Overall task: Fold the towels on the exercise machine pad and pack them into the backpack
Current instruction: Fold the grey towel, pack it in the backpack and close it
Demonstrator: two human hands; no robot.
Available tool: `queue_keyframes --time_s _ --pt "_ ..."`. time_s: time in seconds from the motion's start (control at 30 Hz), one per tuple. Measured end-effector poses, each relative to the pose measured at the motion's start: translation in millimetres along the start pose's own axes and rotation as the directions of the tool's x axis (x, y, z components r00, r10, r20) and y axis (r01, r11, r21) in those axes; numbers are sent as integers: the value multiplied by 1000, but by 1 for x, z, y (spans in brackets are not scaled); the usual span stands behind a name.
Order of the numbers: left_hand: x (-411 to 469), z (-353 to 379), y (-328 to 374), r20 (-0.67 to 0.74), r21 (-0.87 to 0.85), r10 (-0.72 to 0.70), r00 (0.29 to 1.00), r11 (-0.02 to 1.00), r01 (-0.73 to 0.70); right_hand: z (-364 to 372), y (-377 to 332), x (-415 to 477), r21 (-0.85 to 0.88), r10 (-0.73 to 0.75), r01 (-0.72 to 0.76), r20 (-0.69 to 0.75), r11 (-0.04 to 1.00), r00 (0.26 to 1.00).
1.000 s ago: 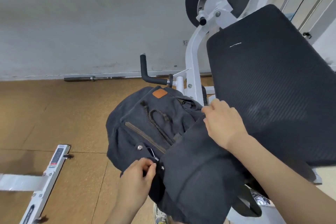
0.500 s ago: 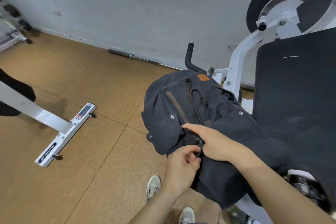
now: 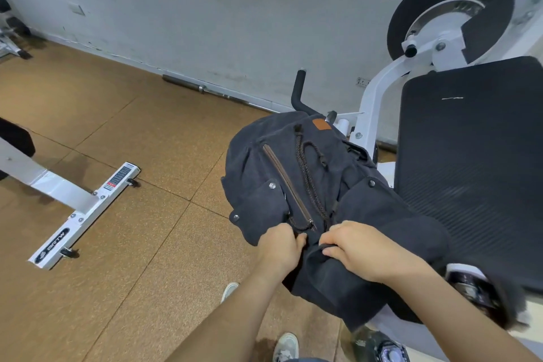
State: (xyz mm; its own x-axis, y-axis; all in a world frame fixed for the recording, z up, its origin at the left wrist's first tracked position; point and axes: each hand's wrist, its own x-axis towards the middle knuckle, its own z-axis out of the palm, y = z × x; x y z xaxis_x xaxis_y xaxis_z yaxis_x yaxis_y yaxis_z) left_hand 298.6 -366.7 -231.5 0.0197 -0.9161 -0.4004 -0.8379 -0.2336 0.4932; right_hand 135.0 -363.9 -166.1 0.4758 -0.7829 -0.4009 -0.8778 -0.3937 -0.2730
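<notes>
Dark backpack (image 3: pixel 308 185) leaned against the black pad (image 3: pixel 476 173), its front fabric pinched by the left hand (image 3: pixel 281 250), its flap gripped by the right hand (image 3: pixel 360 250)

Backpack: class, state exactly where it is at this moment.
In the head view the dark backpack sits right of centre, against the left edge of the black exercise pad; the left hand and right hand grip its near end.

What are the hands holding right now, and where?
Both grip the backpack at its near edge: left hand just below the zipper, right hand on a fabric fold.
</notes>
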Motion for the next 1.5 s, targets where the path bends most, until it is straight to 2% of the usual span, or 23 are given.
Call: queue_keyframes --time_s 0.13,0.3,0.4,0.5,0.57,0.6,0.63,0.7,0.8,0.9,1.13,1.2,1.3,1.43,1.5 --pt "2 10 8 -55 89 1 998 996 4 1 2 -4 51 39 -39 -10 998 999" --pt "13 9 4 -19 37 -35 999 999 36 9 1 -8 -11 36 -38 -118 999 992" --pt "6 7 9 -64 31 62 996 998 -60 14 -1 -11 -39 16 -24 -177 999 984" --pt "-2 -1 7 -151 -192 112 982 971 -140 14 -1 -13 49 -16 34 -326 998 945" --pt "-4 -20 7 -176 -459 56 983 879 -132 6 -4 -13 133 -9 82 -478 988 878" --pt "-6 -31 7 -151 -570 47 987 812 -126 -1 -8 -13 203 16 100 -504 974 864" --pt "-8 -41 8 -122 -646 75 990 751 -136 -7 -12 -11 290 45 118 -499 950 865" --pt "-13 -57 12 -91 -689 157 983 703 -176 -19 -17 -8 457 79 142 -431 878 899" --pt "-20 -71 18 -84 -745 197 977 638 -193 -31 -20 -5 534 89 127 -360 836 929" --pt "-23 -76 19 -71 -782 224 972 592 -194 -36 -20 -2 593 134 115 -359 797 924" --pt "-22 -76 11 -102 -713 289 952 646 -272 -37 -25 8 524 169 73 -400 849 901" --pt "-23 -75 10 -104 -745 277 955 615 -259 -38 -25 9 502 156 68 -391 862 907" --pt "-25 -77 14 -82 -836 260 962 508 -208 -41 -27 8 467 146 61 -396 882 907" --pt "-26 -70 23 -115 -789 163 980 585 -190 -41 -26 10 486 172 62 -421 872 891" --pt "-26 -66 26 -113 -801 107 988 579 -154 -39 -25 10 494 168 51 -388 868 906"
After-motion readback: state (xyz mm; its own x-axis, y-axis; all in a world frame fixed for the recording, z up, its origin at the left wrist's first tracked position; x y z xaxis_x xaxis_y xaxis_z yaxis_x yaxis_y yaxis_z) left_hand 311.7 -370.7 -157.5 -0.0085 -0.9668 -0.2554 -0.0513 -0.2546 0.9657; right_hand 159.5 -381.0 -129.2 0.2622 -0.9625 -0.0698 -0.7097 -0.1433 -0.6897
